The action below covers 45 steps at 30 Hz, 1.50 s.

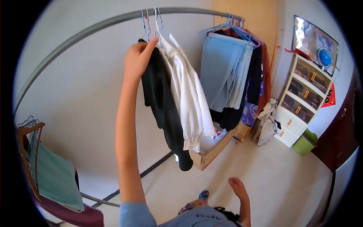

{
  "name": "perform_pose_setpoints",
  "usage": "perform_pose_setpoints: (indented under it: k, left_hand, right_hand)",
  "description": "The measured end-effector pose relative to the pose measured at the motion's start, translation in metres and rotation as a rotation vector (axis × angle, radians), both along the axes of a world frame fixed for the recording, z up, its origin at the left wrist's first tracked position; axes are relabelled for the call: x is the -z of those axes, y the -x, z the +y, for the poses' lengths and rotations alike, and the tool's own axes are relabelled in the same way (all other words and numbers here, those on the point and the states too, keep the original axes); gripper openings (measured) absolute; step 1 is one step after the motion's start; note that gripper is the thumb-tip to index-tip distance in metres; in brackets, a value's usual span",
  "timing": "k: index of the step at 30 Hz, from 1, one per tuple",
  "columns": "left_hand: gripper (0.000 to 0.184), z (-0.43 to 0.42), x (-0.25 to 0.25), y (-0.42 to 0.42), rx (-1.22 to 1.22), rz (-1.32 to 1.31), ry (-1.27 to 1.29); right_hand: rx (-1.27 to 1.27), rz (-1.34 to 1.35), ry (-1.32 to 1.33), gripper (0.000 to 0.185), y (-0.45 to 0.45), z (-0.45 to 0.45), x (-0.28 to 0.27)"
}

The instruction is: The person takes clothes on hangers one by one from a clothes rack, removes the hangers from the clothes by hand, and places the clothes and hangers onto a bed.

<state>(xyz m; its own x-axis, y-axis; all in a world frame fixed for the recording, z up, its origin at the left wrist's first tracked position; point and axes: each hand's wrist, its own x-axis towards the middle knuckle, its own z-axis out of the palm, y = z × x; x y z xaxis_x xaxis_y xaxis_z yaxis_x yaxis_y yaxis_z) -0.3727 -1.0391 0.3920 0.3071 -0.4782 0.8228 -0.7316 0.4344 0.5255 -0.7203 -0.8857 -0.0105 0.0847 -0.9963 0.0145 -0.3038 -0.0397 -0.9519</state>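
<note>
My left hand [138, 58] is raised to the rail, its fingers closed at the shoulder of a black long-sleeved garment [162, 102]. That garment hangs from a hanger, one sleeve dangling low. Right beside it hang white long-sleeved garments [189, 90], close to my thumb. Their thin hangers [157, 20] hook over the grey curved rail [102, 27]. Down near my body, my right hand [237, 186] hangs with curled fingers and nothing visible in it.
Farther along the rail hang light-blue trousers [219, 72] and dark clothes. Below stands a cardboard box [211, 155]. At left, a green cloth [56, 174] hangs by more hangers. A white drawer cabinet [302, 98] and green bin [304, 143] stand at right.
</note>
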Motion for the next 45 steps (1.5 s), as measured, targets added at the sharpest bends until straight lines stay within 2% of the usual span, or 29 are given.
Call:
perform_pose_setpoints:
  k: [1, 3, 5, 8, 9, 11, 13, 16, 19, 21, 23, 24, 25, 28, 32, 33, 34, 35, 36, 37, 41, 43, 45]
  left_hand:
    - [0.047, -0.014, -0.001, 0.000, 0.031, 0.032, -0.199]
    - [0.050, -0.056, 0.018, -0.016, 0.010, -0.025, -0.150]
    - [0.037, -0.051, 0.024, -0.010, 0.079, 0.043, -0.246]
    - [0.030, -0.058, 0.031, -0.038, 0.029, -0.027, -0.080]
    - [0.028, -0.050, 0.029, -0.041, -0.085, -0.042, -0.092]
    - [0.025, -0.029, 0.023, -0.040, -0.270, -0.113, -0.088]
    - [0.023, -0.014, 0.014, -0.048, -0.344, -0.195, -0.084]
    - [0.024, 0.025, -0.005, -0.041, -0.597, -0.307, -0.049]
    - [0.026, 0.087, -0.026, -0.035, -0.729, -0.391, -0.107]
    - [0.024, 0.121, -0.017, -0.007, -0.879, -0.339, -0.081]
    - [0.024, 0.159, 0.005, 0.009, -1.061, -0.386, -0.114]
    - [0.024, 0.175, 0.018, 0.025, -1.175, -0.393, -0.163]
    - [0.024, 0.192, 0.031, 0.041, -1.287, -0.397, -0.215]
    - [0.024, 0.244, 0.069, 0.085, -1.511, -0.325, -0.411]
    - [0.022, 0.298, 0.094, 0.157, -1.727, -0.338, -0.735]
    - [0.022, 0.314, 0.101, 0.173, -1.760, -0.358, -0.782]
    - [0.020, 0.326, 0.104, 0.191, -1.820, -0.330, -0.843]
    - [0.018, 0.343, 0.109, 0.207, -1.836, -0.408, -0.852]
    - [0.017, 0.360, 0.109, 0.226, -1.885, -0.402, -0.893]
    - [0.016, 0.374, 0.112, 0.242, -1.932, -0.395, -0.923]
    - [0.017, 0.432, 0.124, 0.293, -2.025, -0.341, -1.031]
    - [0.017, 0.459, 0.132, 0.313, -2.015, -0.405, -1.143]
    - [0.019, 0.475, 0.143, 0.328, -1.996, -0.487, -1.232]
  right_hand:
    - [-0.040, -0.059, -0.015, 0.020, -0.009, -0.022, -0.017]
    - [-0.136, -0.077, 0.000, 0.021, -0.018, -0.071, -0.032]
    - [-0.214, -0.117, -0.007, 0.022, -0.022, -0.106, -0.027]
    - [-0.351, -0.102, -0.062, 0.019, -0.017, -0.145, 0.002]
    - [-0.393, -0.102, -0.063, 0.019, -0.018, -0.158, 0.001]
    - [-0.442, -0.160, -0.374, 0.022, -0.011, -0.170, -0.001]
    - [-0.541, -0.113, -0.401, 0.024, 0.001, -0.189, 0.002]
    - [-0.653, -0.087, -0.503, 0.023, 0.010, -0.230, -0.008]
    - [-0.773, -0.043, -0.465, 0.023, 0.018, -0.282, -0.006]
    - [-0.860, -0.021, -0.432, 0.023, 0.017, -0.307, -0.011]
    - [-1.034, 0.001, -0.244, 0.023, 0.013, -0.327, -0.007]
    - [-1.139, 0.092, -0.224, 0.024, 0.009, -0.335, -0.001]
    - [-1.198, 0.106, -0.234, 0.024, 0.002, -0.331, -0.008]
    - [-1.501, 0.017, -0.557, 0.031, -0.027, -0.318, -0.029]
    - [-1.934, -0.040, -0.488, 0.026, -0.077, -0.255, -0.068]
    - [-1.982, -0.037, -0.615, 0.025, -0.088, -0.234, -0.083]
    - [-2.072, -0.058, -0.574, 0.028, -0.099, -0.213, -0.087]
    - [-2.152, -0.084, -0.532, 0.032, -0.108, -0.190, -0.089]
    - [-2.198, -0.109, -0.390, 0.030, -0.112, -0.162, -0.098]
    - [-2.172, -0.118, -0.238, 0.029, -0.117, -0.134, -0.108]
    - [-2.056, -0.548, 0.401, 0.029, -0.149, -0.025, -0.143]
    - [-2.028, -0.639, 0.520, 0.030, -0.157, 0.029, -0.167]
    - [-1.962, -0.647, 0.525, 0.037, -0.169, 0.081, -0.171]
